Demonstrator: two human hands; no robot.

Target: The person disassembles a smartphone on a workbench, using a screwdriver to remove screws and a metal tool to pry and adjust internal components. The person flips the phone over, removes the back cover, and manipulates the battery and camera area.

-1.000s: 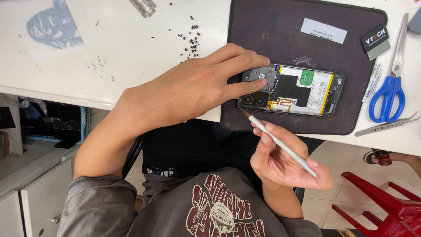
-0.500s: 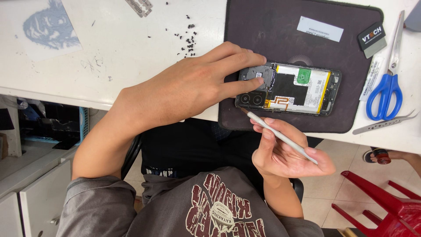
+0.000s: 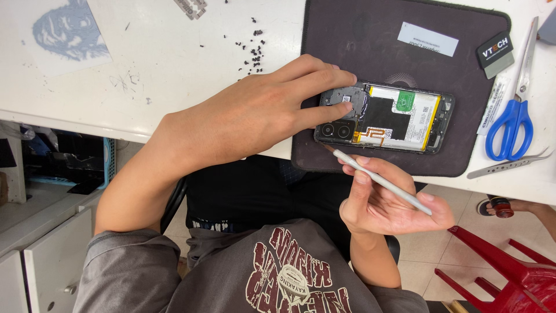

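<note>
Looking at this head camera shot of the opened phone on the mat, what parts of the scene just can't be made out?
- Head view: the opened phone's left end lies under the left hand's fingers.
- Whether the thin tool in the right hand touches the phone: its tip is too small to tell.
- The black specks on the white table: too small to identify.
- The grey piece at the top: cut off by the frame edge.

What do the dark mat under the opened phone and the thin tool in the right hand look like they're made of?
Dark mat: likely rubber or silicone; matte, no glare, rounded corners, lying flat on the white table.

Thin tool in the right hand: probably metal or light plastic; smooth pale-grey shaft with a darker tip, too small to tell further.

Opened phone: dark frame, apparently plastic, around a glossy foil-wrapped battery.
</note>
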